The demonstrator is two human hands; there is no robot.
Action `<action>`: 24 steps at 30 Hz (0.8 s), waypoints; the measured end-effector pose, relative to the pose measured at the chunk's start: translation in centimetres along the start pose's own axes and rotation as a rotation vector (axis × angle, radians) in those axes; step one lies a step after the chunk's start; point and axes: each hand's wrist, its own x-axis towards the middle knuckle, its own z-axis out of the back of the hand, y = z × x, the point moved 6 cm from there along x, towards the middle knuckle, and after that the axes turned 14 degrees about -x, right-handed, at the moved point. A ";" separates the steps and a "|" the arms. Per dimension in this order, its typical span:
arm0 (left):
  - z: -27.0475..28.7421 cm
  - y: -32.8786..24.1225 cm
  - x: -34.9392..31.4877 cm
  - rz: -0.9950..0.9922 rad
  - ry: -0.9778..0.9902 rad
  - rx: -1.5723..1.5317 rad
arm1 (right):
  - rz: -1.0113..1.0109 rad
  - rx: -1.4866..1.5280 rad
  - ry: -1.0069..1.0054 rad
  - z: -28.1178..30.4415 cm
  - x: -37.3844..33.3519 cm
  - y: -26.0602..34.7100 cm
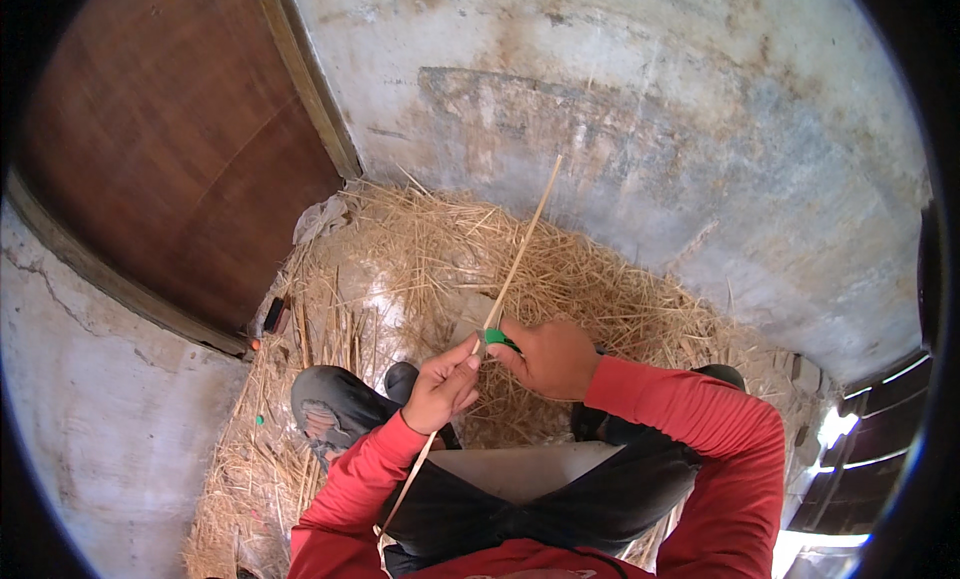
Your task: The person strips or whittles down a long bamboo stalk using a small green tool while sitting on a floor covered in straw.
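A long, thin, pale strip (525, 244), like split cane or bamboo, slants from beside my left thigh up toward the wall. My left hand (443, 384) pinches it between thumb and fingers near its middle. Closed around a small green tool (497, 337) is my right hand (550, 357), just right of my left fingertips. The tool's green end touches or lies right against the strip; its working edge is hidden, so its exact kind cannot be made out. Below my left hand the strip's lower part runs along my red sleeve.
Straw-like shavings (600, 289) cover the floor. A stained pale wall (650, 109) stands ahead, a brown door panel (170, 139) at the left. A small dark object (275, 315) lies by the door frame. Between my knees is a pale, smooth surface (520, 471).
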 end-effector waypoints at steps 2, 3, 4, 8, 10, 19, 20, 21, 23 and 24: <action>-0.4 -0.1 0.0 0.017 0.046 -0.005 | -0.052 -0.035 -0.159 0.8 0.4 -2.0; -0.5 -0.3 -0.1 0.022 0.063 -0.002 | -0.073 -0.048 -0.243 1.2 1.0 -3.5; -0.7 -0.3 -0.3 0.026 0.067 0.012 | -0.101 0.072 -0.318 1.7 2.1 -5.8; -1.3 -0.1 -0.5 0.084 0.092 0.053 | -0.347 -0.083 -0.252 4.4 3.9 -13.4; -1.5 0.2 -0.6 0.105 0.102 0.073 | -0.493 -0.063 -0.176 3.8 4.3 -16.2; -1.3 0.3 -1.1 0.062 0.117 0.046 | -0.733 0.206 -0.530 6.8 -0.1 -30.6; -1.1 0.3 -1.0 0.058 0.115 0.023 | -0.720 0.260 -0.543 7.3 -0.8 -30.2; -0.9 0.3 -0.8 0.058 0.109 0.004 | -0.698 0.357 -0.515 7.7 -0.9 -28.9; -1.2 0.3 -0.7 0.078 0.114 -0.006 | -0.630 0.504 -0.481 7.8 -0.1 -25.2; -1.4 0.3 -0.6 0.081 0.129 -0.008 | -0.579 0.555 -0.471 7.5 0.4 -23.6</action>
